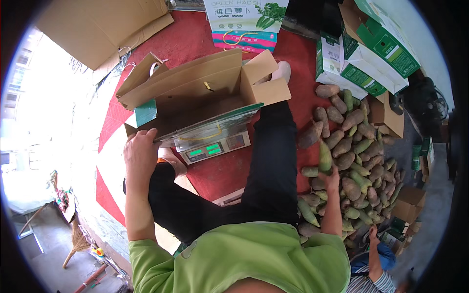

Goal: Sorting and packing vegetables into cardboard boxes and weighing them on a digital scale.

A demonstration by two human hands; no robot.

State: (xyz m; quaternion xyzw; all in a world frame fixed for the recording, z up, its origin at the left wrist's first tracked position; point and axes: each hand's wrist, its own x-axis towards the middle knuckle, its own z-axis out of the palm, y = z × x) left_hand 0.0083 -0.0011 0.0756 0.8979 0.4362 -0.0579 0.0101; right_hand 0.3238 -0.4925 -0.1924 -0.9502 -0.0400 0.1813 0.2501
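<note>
An open cardboard box [205, 93] rests on a digital scale [213, 151] with green lit displays, between my legs. It looks empty inside, though its near bottom is hidden by the front wall. My left hand [140, 152] is closed around the box's near left corner. Off to the right, my right hand [330, 178] grips a green radish [325, 155] by its lower end, tip pointing up. That radish is held over the edge of a large heap of green and brownish radishes [361, 158].
Green and white cartons [373, 53] stand behind the heap. A printed radish carton [244, 17] is at the far middle, and a large brown carton [93, 29] at far left. At lower right a co-worker's hand [373, 232] reaches to the heap. A broom [77, 241] lies lower left.
</note>
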